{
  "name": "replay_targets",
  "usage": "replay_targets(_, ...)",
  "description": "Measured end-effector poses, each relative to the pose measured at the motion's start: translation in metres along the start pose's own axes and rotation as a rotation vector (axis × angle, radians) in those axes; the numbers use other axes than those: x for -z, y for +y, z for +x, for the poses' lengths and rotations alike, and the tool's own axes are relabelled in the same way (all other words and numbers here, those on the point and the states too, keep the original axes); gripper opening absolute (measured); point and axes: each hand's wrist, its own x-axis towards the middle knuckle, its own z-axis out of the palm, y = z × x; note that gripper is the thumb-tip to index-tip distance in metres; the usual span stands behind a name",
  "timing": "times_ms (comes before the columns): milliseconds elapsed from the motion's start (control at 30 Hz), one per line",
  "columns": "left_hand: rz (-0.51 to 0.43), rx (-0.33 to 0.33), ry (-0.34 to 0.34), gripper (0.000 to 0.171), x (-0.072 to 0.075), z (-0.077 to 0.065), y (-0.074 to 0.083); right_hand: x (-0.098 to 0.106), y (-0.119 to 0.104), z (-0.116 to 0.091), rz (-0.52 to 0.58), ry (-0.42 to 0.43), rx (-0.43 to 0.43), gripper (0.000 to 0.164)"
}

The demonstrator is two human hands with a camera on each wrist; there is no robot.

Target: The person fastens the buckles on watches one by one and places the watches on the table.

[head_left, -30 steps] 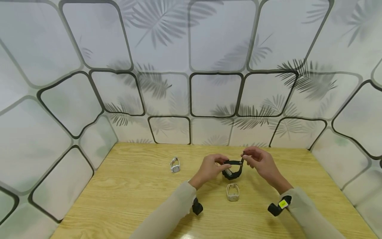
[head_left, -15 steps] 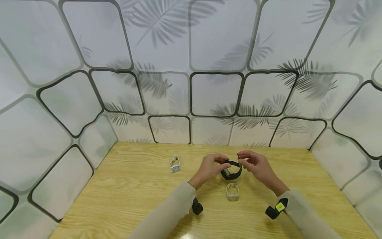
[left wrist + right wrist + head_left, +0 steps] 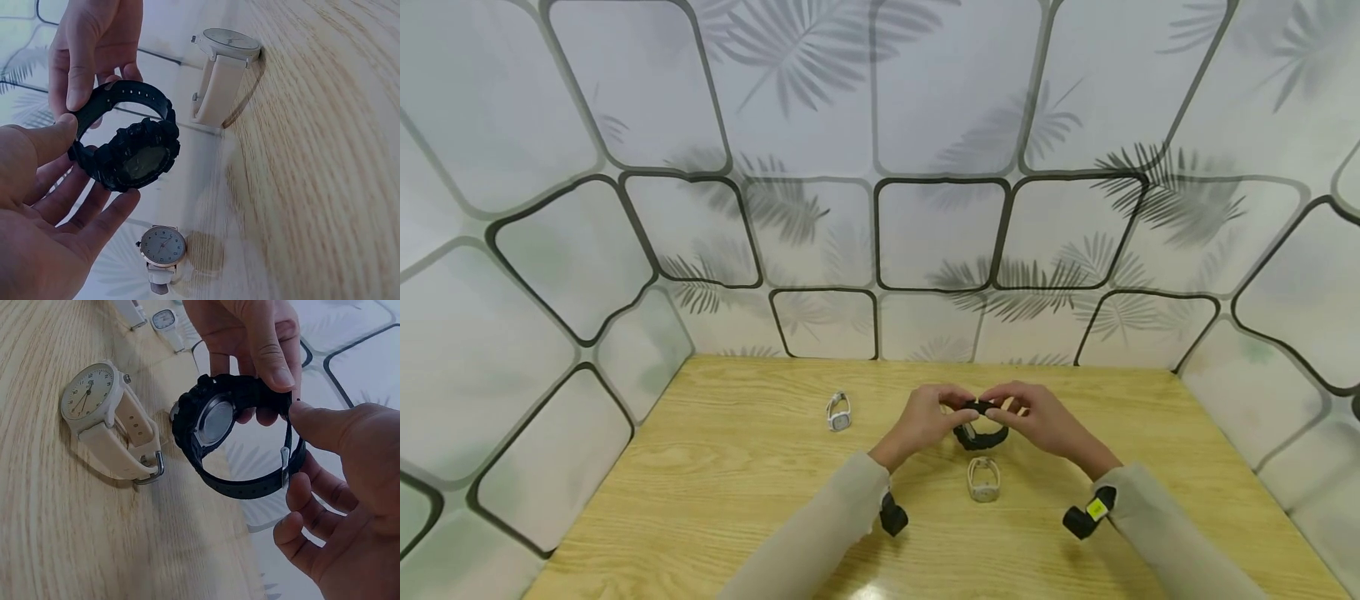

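A black wristwatch (image 3: 988, 439) with a chunky case (image 3: 139, 157) is held between both hands, its strap curved into a loop. My left hand (image 3: 925, 423) pinches the strap between thumb and fingers, by the case side. My right hand (image 3: 1041, 419) pinches the other strap end, its thumb tip right at the left thumb. In the right wrist view the metal buckle (image 3: 285, 464) hangs near the right fingers, and the round case back (image 3: 217, 422) shows. Just in front stands a cream watch (image 3: 983, 481) with a round dial and its strap buckled.
A white watch (image 3: 839, 414) with a squarish face lies to the left on the wooden table (image 3: 737, 450). Another watch (image 3: 162, 246), rose-gold rimmed with a pale strap, shows in the left wrist view. Patterned fabric walls (image 3: 820, 233) enclose the table's back and sides.
My right hand has moved left with the strap end, bringing it over to the left hand's fingers, so the black watch's loop closes. The left hand has stayed nearly still.
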Motion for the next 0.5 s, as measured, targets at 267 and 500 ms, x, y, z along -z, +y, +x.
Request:
replay_targets(267,-0.014,0.008,0.002,0.020,-0.0004,-0.0005,0.0006,0.0000,-0.0003,0.0001,-0.022,-0.031,0.002,0.023)
replay_targets(500,-0.011,0.007,0.005,0.022,-0.0018,-0.0006,-0.0008,-0.0063,0.0017,-0.0038,-0.033,0.030,-0.032,0.023)
